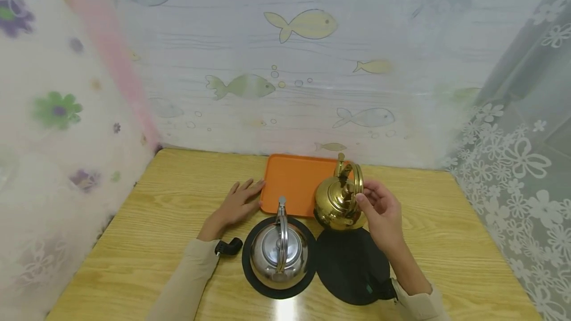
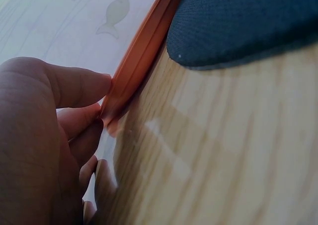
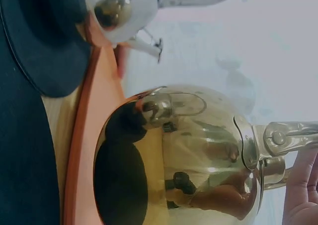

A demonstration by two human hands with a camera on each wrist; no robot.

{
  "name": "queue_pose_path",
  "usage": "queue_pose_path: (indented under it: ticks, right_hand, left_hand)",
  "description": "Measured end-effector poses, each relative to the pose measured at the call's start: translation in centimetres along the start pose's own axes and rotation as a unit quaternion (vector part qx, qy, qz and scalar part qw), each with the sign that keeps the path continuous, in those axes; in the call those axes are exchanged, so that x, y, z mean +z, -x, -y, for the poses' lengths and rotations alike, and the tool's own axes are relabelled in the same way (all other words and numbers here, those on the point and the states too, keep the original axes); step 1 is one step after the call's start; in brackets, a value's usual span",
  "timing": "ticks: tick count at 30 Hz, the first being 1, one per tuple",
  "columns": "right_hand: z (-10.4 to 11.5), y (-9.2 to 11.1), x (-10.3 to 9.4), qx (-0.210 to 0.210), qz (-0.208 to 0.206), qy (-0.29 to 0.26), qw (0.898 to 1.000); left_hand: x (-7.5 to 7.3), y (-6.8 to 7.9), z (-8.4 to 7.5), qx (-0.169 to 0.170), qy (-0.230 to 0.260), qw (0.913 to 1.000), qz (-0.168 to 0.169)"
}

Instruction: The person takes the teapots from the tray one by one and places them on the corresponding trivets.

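Observation:
My right hand (image 1: 383,212) holds the handle of a shiny gold kettle (image 1: 334,204), thumb on the near side and fingers behind. The kettle overlaps the right part of an orange tray (image 1: 287,182), its spout toward the wall. At the tray's left edge, my left hand (image 1: 238,204) touches the rim with thumb and fingertips, its fingers fairly straight. The left wrist view shows the thumb (image 2: 82,85) against the orange rim. A silver kettle (image 1: 278,251) stands on a round black mat (image 1: 250,269) in front of the tray.
A second round black mat (image 1: 352,266) lies right of the silver kettle, before the gold one. The wooden table (image 1: 178,177) meets a wall covering printed with fish (image 1: 308,24) at the back. A floral sheet (image 1: 44,172) hangs at the left.

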State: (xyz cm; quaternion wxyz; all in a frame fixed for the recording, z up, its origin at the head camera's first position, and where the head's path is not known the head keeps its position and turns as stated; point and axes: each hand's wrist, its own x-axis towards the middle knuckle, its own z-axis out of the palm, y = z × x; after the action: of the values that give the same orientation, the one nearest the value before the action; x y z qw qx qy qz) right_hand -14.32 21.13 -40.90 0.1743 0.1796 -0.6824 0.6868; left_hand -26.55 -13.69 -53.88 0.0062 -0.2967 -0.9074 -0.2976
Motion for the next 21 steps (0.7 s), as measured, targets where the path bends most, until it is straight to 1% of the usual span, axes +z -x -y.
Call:
queue_pose_path:
  ticks: [4,12,17,21]
  right_hand:
    - [0.8,1.1,-0.1,-0.008,0.013,0.003,1.0]
    - [1.3,3.3,-0.2,-0.039,0.032,0.002,0.999]
    - [1.5,4.8,-0.3,-0.043,0.029,0.003,0.999]
    - [1.7,5.8,-0.5,-0.053,0.026,-0.017,0.998]
  left_hand:
    - [0.0,0.0,0.0,-0.007,-0.003,1.0,0.003]
    - [-0.1,0.1,-0.2,0.001,0.006,1.0,-0.006]
    - [-0.2,0.1,-0.2,-0.002,0.003,1.0,-0.002]
    - [-0.2,0.0,-0.3,0.001,0.002,1.0,-0.006]
